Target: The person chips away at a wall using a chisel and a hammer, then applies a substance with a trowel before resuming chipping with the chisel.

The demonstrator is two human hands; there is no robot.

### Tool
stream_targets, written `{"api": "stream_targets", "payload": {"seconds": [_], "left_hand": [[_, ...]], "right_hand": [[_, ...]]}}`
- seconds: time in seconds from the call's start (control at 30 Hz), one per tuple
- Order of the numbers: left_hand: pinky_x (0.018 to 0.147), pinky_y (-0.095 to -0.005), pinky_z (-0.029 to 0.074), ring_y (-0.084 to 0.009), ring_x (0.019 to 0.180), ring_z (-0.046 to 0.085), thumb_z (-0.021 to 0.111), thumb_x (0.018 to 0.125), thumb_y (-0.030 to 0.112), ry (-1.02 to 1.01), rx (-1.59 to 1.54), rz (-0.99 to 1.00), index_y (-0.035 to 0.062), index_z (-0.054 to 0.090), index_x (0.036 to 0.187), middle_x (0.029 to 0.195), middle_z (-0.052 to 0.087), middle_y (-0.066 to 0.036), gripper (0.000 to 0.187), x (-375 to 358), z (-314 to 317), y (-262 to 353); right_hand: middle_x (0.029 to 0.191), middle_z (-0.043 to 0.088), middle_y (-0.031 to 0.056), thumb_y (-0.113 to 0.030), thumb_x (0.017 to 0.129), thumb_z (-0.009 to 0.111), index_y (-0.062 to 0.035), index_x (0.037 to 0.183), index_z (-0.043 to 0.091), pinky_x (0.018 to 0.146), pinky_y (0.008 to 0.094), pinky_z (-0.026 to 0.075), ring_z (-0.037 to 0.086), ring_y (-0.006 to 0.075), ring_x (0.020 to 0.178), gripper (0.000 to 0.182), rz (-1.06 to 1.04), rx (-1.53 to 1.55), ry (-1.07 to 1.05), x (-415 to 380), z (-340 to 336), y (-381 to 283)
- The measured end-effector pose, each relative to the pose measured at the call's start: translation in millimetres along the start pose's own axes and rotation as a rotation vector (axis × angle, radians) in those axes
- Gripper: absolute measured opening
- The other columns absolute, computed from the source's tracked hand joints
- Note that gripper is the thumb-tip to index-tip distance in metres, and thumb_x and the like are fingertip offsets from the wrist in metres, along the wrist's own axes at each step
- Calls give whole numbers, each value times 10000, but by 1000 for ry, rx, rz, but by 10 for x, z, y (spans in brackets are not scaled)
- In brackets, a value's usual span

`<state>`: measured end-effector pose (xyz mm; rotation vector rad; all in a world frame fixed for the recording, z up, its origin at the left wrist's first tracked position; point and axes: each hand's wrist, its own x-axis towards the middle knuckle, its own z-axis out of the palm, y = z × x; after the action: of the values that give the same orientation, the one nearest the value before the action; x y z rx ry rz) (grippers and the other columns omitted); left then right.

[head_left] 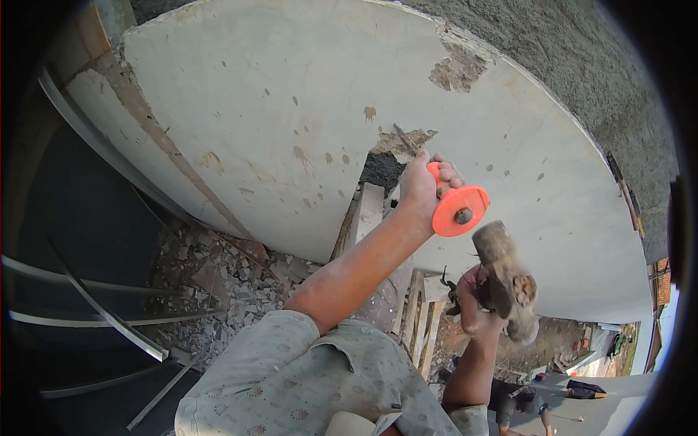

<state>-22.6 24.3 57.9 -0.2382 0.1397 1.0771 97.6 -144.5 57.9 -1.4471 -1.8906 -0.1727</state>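
Note:
My left hand (422,185) is wrapped round the grip of a cold chisel with an orange round hand guard (472,202). The chisel's struck end pokes out through the guard, and its tip lies at a chipped patch (407,143) in the pale plastered wall (291,109). Lower right, my right hand (480,299) is closed round the handle of a dusty, worn club hammer (515,287). The hammer head is slightly blurred, a little apart from the chisel's struck end. Most of its handle is hidden by the head and my hand.
A dark hole (382,171) with a wooden post (369,211) stands below the chipped patch. Broken rubble (218,291) covers the ground at left, near bent metal strips (109,320). Wooden slats (422,327) stand below my arms. Another person (516,400) bends over at lower right.

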Motion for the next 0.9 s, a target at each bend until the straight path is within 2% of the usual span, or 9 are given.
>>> {"api": "stream_targets", "payload": {"seconds": [0.07,0.1,0.33,0.4,0.47,0.57,0.67,0.77,0.9], "left_hand": [[437,-269,388,-123,505,391,289,994,386,29,-13,-16,112,405,807,582,396,5,351,-23,-74,-46],[433,-269,386,-127,503,393,288,994,390,26,-23,-11,116,406,802,579,396,7,356,13,-33,-24],[439,-257,380,-133,507,395,281,992,409,-2,-37,-1,120,408,810,577,391,7,364,-6,59,-27],[476,-258,405,-124,533,402,277,998,386,-74,-22,9,112,407,838,594,383,8,343,27,14,-45],[476,-258,405,-126,530,402,277,998,388,7,-17,29,114,410,829,591,386,8,349,-5,-50,-129],[476,-265,404,-128,524,398,276,995,388,12,-12,45,116,413,823,583,386,9,349,26,-15,-127],[475,-271,400,-128,519,394,275,994,384,19,-44,25,118,413,819,577,386,10,347,32,77,-117],[473,-270,394,-128,521,395,274,993,385,7,-88,17,122,413,814,572,383,15,346,38,94,-88],[468,-264,386,-128,522,397,272,992,400,-9,-93,41,131,418,799,570,384,23,361,46,93,-135]], "right_hand": [[713,548,43,-64,676,626,5,820,548,560,260,438,532,128,587,179,644,499,-1,30,-55,-11],[743,568,73,-58,673,642,15,844,542,524,249,427,538,119,593,211,645,551,141,41,-67,-54],[725,534,52,-3,757,586,-37,822,497,587,261,402,486,146,601,115,-135,733,287,292,-329,-169],[749,561,40,-21,748,599,-30,807,518,597,250,408,505,129,624,100,48,222,-100,142,-136,157],[755,579,25,-39,720,635,-18,811,555,610,241,421,529,100,668,123,609,414,-215,136,-203,87],[805,554,65,12,699,644,20,933,537,612,285,441,532,146,699,258,462,420,22,-43,-358,172],[740,459,78,-25,773,565,-15,863,453,639,359,433,490,200,658,145,-142,680,234,314,-627,-137],[725,398,27,-168,803,548,-100,757,375,727,392,418,462,178,687,192,-318,836,313,409,-466,-108],[889,541,53,-147,740,657,-20,957,512,741,321,440,535,160,754,290,608,336,-42,-8,-145,282]]}}
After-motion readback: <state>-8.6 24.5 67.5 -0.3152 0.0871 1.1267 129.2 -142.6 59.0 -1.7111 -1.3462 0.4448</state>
